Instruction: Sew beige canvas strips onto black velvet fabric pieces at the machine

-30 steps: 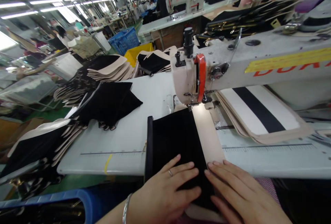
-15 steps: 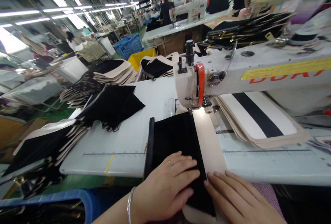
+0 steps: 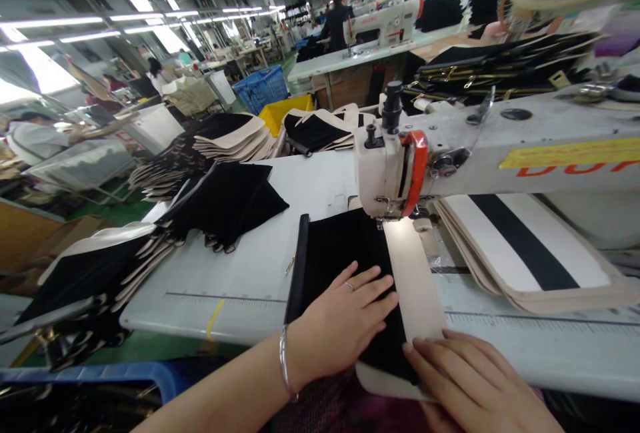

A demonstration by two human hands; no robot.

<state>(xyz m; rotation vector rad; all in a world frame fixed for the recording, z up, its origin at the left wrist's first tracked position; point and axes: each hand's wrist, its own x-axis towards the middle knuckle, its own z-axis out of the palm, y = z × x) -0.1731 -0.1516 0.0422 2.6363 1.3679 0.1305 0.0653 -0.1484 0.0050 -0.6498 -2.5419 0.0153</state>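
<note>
Two hands (image 3: 345, 326) lie flat, apart, on fabric (image 3: 340, 246) over a pale table (image 3: 245, 273); ceiling lights (image 3: 135, 17) glow.

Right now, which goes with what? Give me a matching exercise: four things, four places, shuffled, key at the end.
1. left hand
2. right hand
3. striped panels
4. measuring scale

A. along the near edge of the table
B. at the near end of the pale strip
C. beneath the arm of the sewing machine
D. spread on the black fabric

Pairs: 1-D, 2-B, 3-C, 4-A
</note>
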